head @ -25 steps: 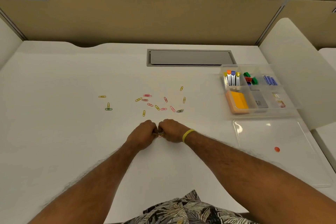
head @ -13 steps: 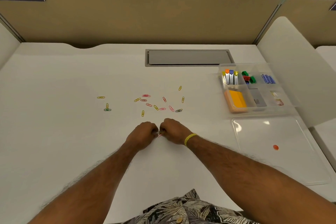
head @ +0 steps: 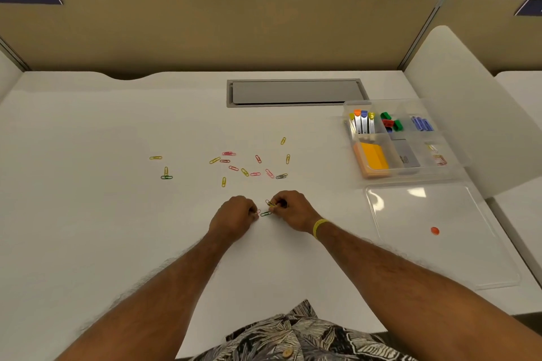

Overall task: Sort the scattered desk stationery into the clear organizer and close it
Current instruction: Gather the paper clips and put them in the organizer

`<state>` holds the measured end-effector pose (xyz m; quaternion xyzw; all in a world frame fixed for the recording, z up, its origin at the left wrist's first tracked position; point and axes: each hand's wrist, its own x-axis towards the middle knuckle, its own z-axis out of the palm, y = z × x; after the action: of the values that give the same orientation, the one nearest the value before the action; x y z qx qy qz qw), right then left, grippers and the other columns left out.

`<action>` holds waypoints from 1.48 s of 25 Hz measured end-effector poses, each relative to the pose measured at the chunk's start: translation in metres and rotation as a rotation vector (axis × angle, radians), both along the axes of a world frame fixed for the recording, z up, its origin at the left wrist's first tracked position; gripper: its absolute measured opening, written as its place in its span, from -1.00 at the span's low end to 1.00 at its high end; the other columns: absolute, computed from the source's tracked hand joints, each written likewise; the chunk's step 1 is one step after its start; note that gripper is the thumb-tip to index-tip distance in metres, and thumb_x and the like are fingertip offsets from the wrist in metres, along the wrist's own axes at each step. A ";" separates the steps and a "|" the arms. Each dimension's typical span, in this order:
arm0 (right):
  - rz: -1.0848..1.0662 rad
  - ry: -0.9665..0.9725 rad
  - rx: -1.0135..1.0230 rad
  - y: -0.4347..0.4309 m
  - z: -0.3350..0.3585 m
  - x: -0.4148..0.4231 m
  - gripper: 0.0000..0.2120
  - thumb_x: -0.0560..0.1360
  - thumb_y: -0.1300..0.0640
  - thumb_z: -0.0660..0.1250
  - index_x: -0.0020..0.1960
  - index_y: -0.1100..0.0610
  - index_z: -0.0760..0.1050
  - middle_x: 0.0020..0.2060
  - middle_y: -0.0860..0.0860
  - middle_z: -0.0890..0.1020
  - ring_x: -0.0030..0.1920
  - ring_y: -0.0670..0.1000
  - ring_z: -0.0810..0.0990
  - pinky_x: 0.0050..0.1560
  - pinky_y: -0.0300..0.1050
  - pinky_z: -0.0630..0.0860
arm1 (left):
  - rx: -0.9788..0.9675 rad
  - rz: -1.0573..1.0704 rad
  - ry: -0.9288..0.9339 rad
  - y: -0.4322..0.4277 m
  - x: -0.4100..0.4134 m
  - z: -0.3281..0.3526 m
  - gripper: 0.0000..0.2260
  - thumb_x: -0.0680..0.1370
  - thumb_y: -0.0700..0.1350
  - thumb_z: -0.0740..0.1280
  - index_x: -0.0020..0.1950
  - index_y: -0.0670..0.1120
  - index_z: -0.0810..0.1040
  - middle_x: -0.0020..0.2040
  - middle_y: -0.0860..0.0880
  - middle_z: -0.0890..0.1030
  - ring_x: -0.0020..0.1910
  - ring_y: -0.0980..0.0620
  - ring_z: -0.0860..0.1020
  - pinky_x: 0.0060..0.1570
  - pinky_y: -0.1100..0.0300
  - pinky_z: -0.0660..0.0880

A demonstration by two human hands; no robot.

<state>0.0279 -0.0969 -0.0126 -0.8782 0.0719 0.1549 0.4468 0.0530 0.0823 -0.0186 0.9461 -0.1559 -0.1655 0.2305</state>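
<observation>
Clips (head: 269,173) lie loose mid-desk; box (head: 416,175) sits far right. Right hand (head: 293,209) pinches a few, left hand (head: 234,217) pinches one. Picking-up step, I think; next needs small careful pinches.

— Where do the paper clips (head: 245,172) lie?
— Scattered on the middle of the desk (head: 102,228), in front of the cable hatch (head: 296,92); a few lie apart to the left.
— And the organizer (head: 410,176)?
— Far right, beside the hatch's right end, with its lid (head: 440,261) flat on the desk just in front of it.
— The hands?
— Left hand (head: 234,218) and right hand (head: 293,211) sit side by side in front of the scatter, with some clips between their fingertips.
</observation>
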 end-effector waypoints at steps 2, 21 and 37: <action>-0.007 -0.001 0.005 -0.004 -0.001 -0.004 -0.93 0.47 0.19 0.40 -0.17 0.09 0.55 -0.30 -0.04 0.55 -0.27 -0.07 0.45 -0.23 -0.29 0.37 | 0.029 0.017 0.005 -0.007 0.000 0.002 -0.86 0.51 -0.06 0.38 0.00 -0.08 0.66 -0.04 -0.03 0.62 -0.08 0.00 0.57 -0.10 0.16 0.48; -0.025 -0.003 0.016 -0.011 -0.002 -0.018 -0.99 0.48 0.18 0.39 -0.12 0.11 0.57 -0.21 -0.02 0.57 -0.20 -0.06 0.48 -0.21 -0.33 0.37 | -0.033 -0.071 0.058 -0.011 0.000 -0.002 -0.94 0.49 -0.17 0.32 -0.10 -0.07 0.59 -0.14 0.02 0.63 -0.16 0.04 0.56 -0.18 0.21 0.52; -0.571 -0.090 0.506 -0.113 0.024 -0.030 -0.86 0.52 0.21 0.37 0.00 0.29 0.59 -0.20 0.09 0.64 -0.25 -0.04 0.55 -0.23 -0.22 0.54 | -0.662 0.107 0.317 -0.167 0.016 0.041 -0.86 0.56 -0.20 0.31 0.03 -0.23 0.61 -0.10 -0.15 0.67 -0.18 0.02 0.65 -0.28 0.30 0.57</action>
<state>-0.0017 -0.2097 0.0109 -0.6908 0.2535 -0.0014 0.6771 0.0691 -0.0850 0.0220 0.7899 -0.1135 -0.2382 0.5535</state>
